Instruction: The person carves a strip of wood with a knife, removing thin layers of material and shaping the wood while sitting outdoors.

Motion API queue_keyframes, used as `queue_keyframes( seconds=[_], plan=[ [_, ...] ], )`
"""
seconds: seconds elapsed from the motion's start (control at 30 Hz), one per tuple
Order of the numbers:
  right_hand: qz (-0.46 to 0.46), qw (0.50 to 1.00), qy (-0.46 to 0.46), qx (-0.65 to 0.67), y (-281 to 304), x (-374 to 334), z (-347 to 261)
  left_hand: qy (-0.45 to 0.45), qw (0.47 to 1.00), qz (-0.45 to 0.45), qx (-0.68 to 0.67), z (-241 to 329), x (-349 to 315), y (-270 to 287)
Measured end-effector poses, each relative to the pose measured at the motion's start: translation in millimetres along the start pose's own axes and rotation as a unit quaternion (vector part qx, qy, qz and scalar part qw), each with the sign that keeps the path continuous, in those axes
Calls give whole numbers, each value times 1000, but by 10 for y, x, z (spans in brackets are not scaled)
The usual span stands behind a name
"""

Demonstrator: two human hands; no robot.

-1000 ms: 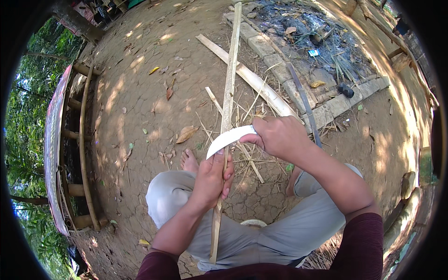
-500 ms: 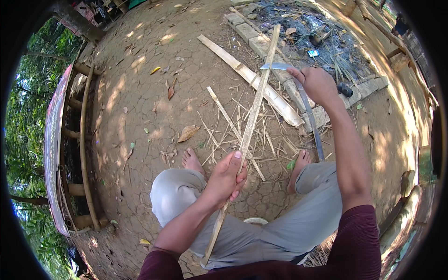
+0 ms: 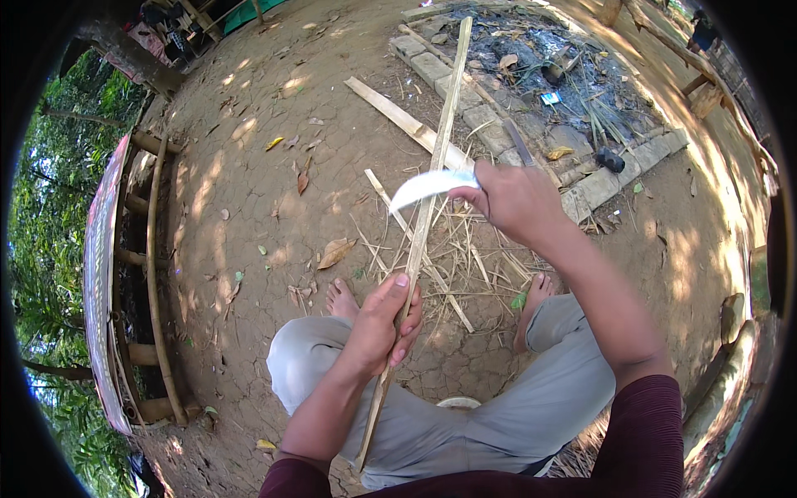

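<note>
A long thin bamboo strip [image 3: 435,158] runs from my lap up and away over the dirt ground. My left hand [image 3: 383,323] grips it near its lower part, thumb along the strip, above my knees in grey trousers. My right hand [image 3: 515,199] holds a curved knife whose pale blade [image 3: 427,186] points left and lies across the strip, touching it partway up. Thin bamboo slivers and shavings [image 3: 465,261] lie scattered on the ground between my bare feet [image 3: 340,297].
A flat wooden plank [image 3: 398,119] lies on the dirt beyond the shavings. Behind it is a block-edged ash pit [image 3: 540,58] with debris. A bamboo bench frame [image 3: 154,274] stands at the left. Logs [image 3: 730,365] lie at the right edge.
My right hand has swung the knife back down from the far end of the strip onto its middle. The strip has tilted more upright. My left hand keeps its grip.
</note>
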State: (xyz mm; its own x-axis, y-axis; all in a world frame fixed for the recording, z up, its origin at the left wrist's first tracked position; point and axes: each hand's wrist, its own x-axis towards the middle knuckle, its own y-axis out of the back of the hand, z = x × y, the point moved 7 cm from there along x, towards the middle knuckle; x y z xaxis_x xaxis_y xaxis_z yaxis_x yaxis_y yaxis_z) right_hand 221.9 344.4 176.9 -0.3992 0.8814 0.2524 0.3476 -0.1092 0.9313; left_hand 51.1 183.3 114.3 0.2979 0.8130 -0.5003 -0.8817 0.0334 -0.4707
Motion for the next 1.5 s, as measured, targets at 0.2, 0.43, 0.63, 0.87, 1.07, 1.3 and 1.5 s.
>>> queue_keyframes(
  seconds=[0.2,0.43,0.63,0.87,1.07,1.3,1.5],
  plan=[
    [82,993,-52,-66,87,348,845,74,991,-69,-89,-22,147,-219],
    [104,983,-146,-48,-17,603,1579,122,984,-81,-97,-159,184,-159],
    [140,928,-346,-18,187,347,3196,166,973,-118,-107,-301,304,-53],
    [56,945,-280,157,-47,657,2099,81,952,-106,-276,0,464,-72],
    [-3,964,-133,229,80,634,779,76,930,-191,-305,261,272,-254],
    [-68,898,-117,420,201,394,91,89,914,-248,-309,214,75,-471],
    [-98,957,-42,270,408,66,-313,68,927,-230,-288,200,-47,-478]
  ],
)
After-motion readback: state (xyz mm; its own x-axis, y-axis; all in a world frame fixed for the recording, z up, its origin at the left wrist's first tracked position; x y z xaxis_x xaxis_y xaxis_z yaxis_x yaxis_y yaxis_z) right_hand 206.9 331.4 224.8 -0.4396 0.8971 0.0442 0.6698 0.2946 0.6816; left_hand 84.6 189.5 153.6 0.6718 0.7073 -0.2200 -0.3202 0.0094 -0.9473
